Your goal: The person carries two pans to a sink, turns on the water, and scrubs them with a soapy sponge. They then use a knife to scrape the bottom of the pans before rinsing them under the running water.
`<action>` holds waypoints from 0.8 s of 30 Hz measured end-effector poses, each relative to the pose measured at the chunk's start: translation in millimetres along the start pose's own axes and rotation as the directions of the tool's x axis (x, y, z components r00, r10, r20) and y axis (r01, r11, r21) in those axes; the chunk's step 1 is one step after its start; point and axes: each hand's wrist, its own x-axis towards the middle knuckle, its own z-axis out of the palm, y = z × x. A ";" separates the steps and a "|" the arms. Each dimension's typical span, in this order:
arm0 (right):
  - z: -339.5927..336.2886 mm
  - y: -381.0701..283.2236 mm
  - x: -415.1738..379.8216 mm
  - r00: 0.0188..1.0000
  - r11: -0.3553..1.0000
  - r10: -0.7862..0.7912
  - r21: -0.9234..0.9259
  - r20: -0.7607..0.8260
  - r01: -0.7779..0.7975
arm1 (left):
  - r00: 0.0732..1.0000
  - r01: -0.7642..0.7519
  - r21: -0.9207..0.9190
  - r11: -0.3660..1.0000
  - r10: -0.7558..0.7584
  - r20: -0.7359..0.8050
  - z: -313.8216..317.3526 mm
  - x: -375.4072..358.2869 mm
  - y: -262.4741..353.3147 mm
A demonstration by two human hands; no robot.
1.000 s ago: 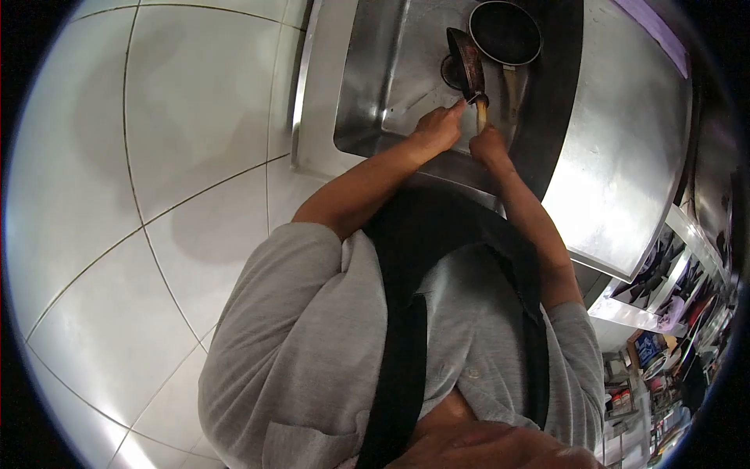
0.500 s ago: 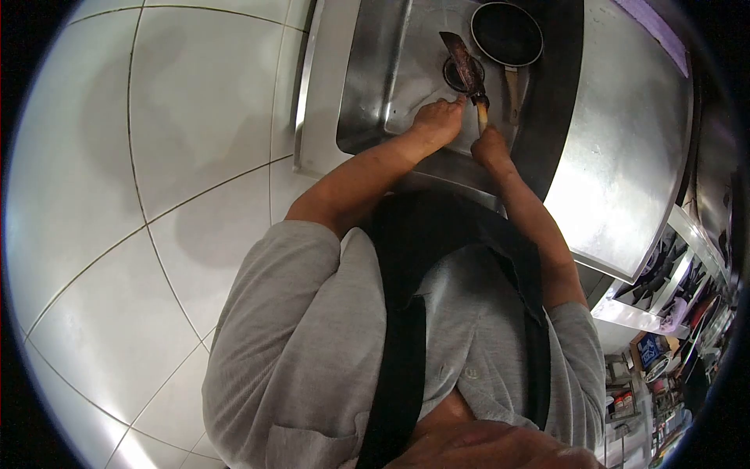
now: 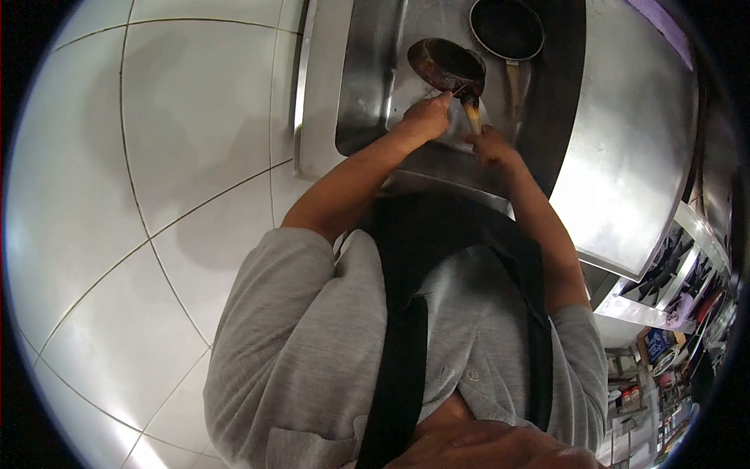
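A small, dark, scorched frying pan (image 3: 447, 66) is held tilted over the sink, its brown side wall showing. My right hand (image 3: 494, 145) is closed around its pale wooden handle, which is blackened near the pan. My left hand (image 3: 426, 117) is closed close to the pan's near edge, where the handle joins. A thin light sliver shows at its fingertips, too small to name. Farther back and right, a second black frying pan (image 3: 506, 30) with a light handle lies in the metal sink (image 3: 367, 94).
A steel counter (image 3: 625, 133) adjoins the sink on the right. White tiles (image 3: 203, 102) cover the left side. Shelves with assorted items (image 3: 656, 352) stand at the lower right.
The held frying pan has turned from nearly edge-on to showing its round rim and wall, swinging left over the drain. My left hand has shifted slightly left.
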 end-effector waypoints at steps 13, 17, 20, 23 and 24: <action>-5.2 -2.0 2.5 0.973 0.768 0.074 0.610 0.217 -0.194 | 0.991 0.133 -0.367 0.921 -0.135 0.021 -9.6 -13.4 -24.2; -10.5 -6.5 -0.3 0.957 0.706 0.104 0.658 0.270 -0.263 | 0.992 0.111 -0.277 0.954 -0.091 0.083 -12.6 -16.0 -16.0; -10.0 -11.2 -2.3 0.941 0.642 0.093 0.703 0.325 -0.306 | 1.000 -0.006 -0.272 0.962 0.006 -0.002 7.3 -5.9 -24.2; -4.8 -16.5 -4.9 0.942 0.616 0.085 0.726 0.325 -0.306 | 0.999 -0.047 -0.215 0.975 0.046 -0.007 10.2 5.9 -24.0; -3.3 -20.6 -8.0 0.947 0.625 0.085 0.723 0.311 -0.294 | 0.999 -0.001 -0.187 0.982 0.007 0.031 1.0 8.1 -12.8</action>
